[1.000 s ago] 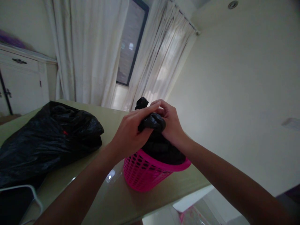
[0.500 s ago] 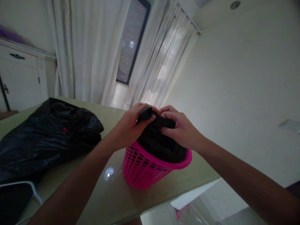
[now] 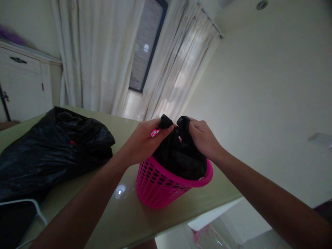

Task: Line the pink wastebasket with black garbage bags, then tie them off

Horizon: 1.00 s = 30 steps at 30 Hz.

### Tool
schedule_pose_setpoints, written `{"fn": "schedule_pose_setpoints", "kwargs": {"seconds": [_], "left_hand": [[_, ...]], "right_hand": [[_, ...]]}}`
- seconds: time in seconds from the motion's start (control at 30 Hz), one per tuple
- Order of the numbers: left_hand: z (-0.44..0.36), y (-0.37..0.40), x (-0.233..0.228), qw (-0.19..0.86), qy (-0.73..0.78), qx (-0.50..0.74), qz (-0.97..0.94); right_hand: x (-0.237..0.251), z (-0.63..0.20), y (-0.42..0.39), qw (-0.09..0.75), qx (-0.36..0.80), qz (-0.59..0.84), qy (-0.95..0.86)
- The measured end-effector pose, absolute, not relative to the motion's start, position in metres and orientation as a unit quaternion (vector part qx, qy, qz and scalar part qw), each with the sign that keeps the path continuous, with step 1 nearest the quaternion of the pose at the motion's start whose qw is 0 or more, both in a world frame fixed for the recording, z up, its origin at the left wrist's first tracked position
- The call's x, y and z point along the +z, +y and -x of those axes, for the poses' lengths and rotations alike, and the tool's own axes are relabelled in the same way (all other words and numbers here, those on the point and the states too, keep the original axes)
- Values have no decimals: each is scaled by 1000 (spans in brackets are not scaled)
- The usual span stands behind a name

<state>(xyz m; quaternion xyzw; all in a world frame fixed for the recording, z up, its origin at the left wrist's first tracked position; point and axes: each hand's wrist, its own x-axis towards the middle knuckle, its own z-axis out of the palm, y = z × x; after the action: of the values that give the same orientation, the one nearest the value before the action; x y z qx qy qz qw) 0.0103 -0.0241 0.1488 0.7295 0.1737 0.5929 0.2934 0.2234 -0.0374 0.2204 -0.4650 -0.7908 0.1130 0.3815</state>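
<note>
**Two hands pinching a black bag in a pink basket**

A pink basket (image 3: 166,188) full of little holes is sitting on a shiny, pale green table (image 3: 129,221), close to the table's edge. A black bag (image 3: 180,157) is sitting inside the basket and is poking up over the rim.

The left hand (image 3: 142,143) is closing around one bunched-up end of the bag, with the fingers curled tight on it. The right hand (image 3: 203,138) is closing around the other bunched-up end in the same way. The two ends are sticking up side by side, almost touching, right above the basket. A bit of something pink with white dots is peeking out between the left fingers and the bag.

A much bigger black bag (image 3: 52,148) is lying flat on the table off to the left, well apart from the basket. A thin white curved thing (image 3: 31,205) is showing at the bottom left corner, just beside that big bag. A small light is shining back off the table top near the basket.

Behind the table, long white curtains (image 3: 101,55) are hanging on both sides of a dark window (image 3: 146,45). A white cabinet (image 3: 23,86) with dark handles is standing at the far left. A plain pale wall (image 3: 272,86) is filling the right side. A round light (image 3: 261,5) is sitting in the ceiling.
</note>
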Motion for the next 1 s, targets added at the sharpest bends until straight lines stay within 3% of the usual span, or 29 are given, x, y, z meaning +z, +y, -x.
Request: {"fn": "schedule_pose_setpoints", "kwargs": {"seconds": [0.17, 0.33, 0.43, 0.5, 0.57, 0.63, 0.77, 0.83, 0.9, 1.0], "left_hand": [[8, -4, 148, 255, 231, 653, -675], [31, 30, 134, 286, 288, 657, -636], [32, 30, 133, 233, 298, 641, -668], [30, 17, 138, 118, 309, 661, -673], [27, -5, 147, 18, 304, 659, -687], [22, -28, 155, 18, 263, 605, -752], [10, -63, 161, 197, 140, 351, -904], [5, -69, 159, 228, 129, 286, -922], [3, -70, 158, 230, 132, 277, -923], [3, -69, 157, 227, 120, 278, -926]], "right_hand": [[219, -264, -21, 312, -23, 533, -786], [209, -301, -18, 194, 6, 586, -787], [208, -305, -18, 270, -39, 571, -774], [209, -299, -19, 363, -34, 532, -764], [210, -289, -22, 389, 18, 486, -782], [208, -277, -24, 329, 93, 458, -820], [198, -256, -23, 117, 192, 437, -871], [197, -248, -20, 70, 191, 415, -887], [203, -246, -17, 131, 179, 419, -880], [225, -261, -5, 344, 120, 483, -796]]}}
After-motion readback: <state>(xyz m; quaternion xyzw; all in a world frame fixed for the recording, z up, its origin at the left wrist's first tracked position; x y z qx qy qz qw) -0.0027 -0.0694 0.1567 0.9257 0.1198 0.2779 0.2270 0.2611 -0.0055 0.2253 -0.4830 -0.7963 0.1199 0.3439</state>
